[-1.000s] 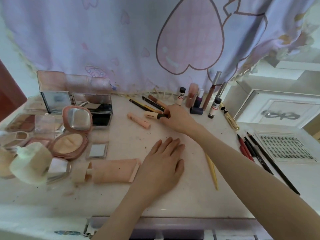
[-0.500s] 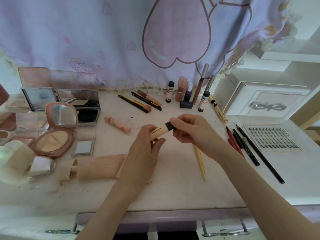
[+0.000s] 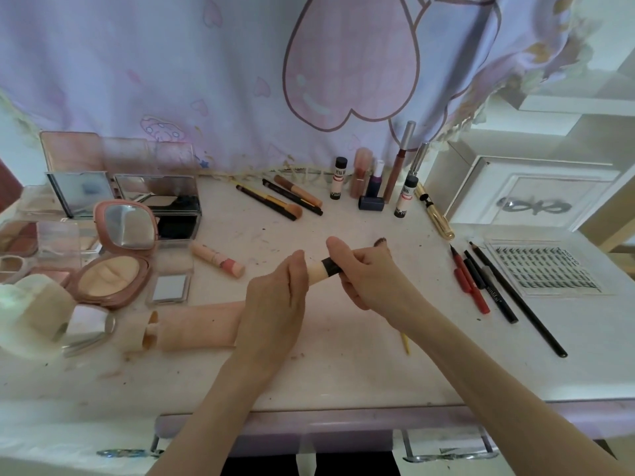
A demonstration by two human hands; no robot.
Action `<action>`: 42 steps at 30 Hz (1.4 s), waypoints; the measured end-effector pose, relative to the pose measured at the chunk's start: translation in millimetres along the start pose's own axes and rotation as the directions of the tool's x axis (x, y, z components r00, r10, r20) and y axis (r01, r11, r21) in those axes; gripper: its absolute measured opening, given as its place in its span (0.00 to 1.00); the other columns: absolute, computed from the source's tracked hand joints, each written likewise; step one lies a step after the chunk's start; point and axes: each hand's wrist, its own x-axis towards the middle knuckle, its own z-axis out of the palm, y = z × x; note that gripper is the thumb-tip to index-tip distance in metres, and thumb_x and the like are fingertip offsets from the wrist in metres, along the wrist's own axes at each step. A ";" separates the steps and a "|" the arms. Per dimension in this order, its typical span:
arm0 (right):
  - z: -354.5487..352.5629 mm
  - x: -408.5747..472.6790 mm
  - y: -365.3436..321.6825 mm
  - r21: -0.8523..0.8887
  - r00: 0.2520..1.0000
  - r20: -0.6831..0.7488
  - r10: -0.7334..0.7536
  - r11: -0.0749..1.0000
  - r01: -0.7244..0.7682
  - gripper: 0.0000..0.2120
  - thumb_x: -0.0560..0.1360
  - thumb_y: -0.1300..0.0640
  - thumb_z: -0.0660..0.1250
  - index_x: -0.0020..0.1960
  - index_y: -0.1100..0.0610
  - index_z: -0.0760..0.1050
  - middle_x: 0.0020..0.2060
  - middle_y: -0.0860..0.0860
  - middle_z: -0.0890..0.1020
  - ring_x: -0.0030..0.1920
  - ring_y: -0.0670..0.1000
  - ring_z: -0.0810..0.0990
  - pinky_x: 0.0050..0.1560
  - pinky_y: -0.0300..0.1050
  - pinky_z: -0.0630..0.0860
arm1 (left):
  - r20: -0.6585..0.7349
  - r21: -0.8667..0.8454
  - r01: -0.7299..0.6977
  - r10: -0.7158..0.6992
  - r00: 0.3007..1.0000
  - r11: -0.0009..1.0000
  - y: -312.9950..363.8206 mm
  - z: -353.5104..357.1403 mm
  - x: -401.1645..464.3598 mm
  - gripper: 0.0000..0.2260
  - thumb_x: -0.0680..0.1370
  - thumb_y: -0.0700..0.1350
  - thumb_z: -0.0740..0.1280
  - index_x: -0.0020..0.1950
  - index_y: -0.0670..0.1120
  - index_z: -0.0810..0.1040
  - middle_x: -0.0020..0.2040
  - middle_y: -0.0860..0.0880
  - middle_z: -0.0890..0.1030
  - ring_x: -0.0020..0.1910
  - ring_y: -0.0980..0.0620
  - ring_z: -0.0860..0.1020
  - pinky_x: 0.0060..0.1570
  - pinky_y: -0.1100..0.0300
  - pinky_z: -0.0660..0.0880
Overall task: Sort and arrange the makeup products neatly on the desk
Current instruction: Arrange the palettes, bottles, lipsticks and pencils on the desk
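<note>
Above the desk [image 3: 343,365], left hand [image 3: 275,304] and right hand [image 3: 364,273], each grip curled round the brush [image 3: 324,267].

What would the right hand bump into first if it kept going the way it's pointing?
The right hand, gripping the brush, points leftward at the left hand, which holds the brush's other end. It would probably meet that hand first. Beyond it lies the pink tube, though depth is hard to judge.

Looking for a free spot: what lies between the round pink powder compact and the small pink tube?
In the head view, a small square mirror compact lies between round pink powder compact and pink tube.
</note>
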 end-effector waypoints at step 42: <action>-37.8 -2.2 22.3 0.163 0.976 0.040 -0.214 0.965 0.205 0.07 0.75 0.58 0.65 0.53 0.56 0.74 0.39 0.51 0.80 0.33 0.46 0.77 0.36 0.38 0.75 | 0.287 -0.182 0.122 -0.066 0.956 0.976 10.1 5.2 -2.6 0.10 0.77 0.55 0.59 0.53 0.53 0.60 0.37 0.56 0.70 0.32 0.58 0.70 0.33 0.66 0.67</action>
